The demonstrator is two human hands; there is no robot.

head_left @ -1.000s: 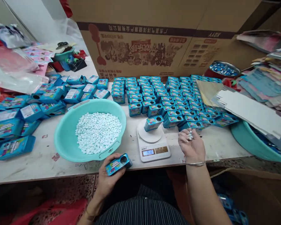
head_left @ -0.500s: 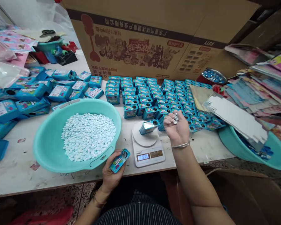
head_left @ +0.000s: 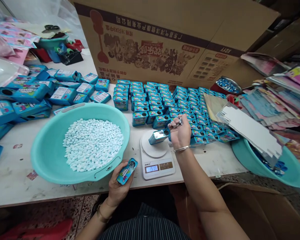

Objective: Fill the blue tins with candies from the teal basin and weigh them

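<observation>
My left hand is wrapped round a small blue tin with a round opening in its top, close to the table's front edge. Palm up and fingers curled, my right hand cups a few pale candies just right of the scale. On the white kitchen scale, whose display is lit, another blue tin stands on the round plate. To the left, a turquoise basin holds a heap of pale blue-white candies, its rim beside my left hand.
Rows of blue tins stand behind the scale, and more tins lie piled at the left. A large cardboard box rises at the back. At the right, white card sheets lie across a second turquoise basin.
My right hand has moved left, nearer the tin on the scale, and its fingers have curled more over the candies. My left hand keeps its tin in nearly the same spot.
</observation>
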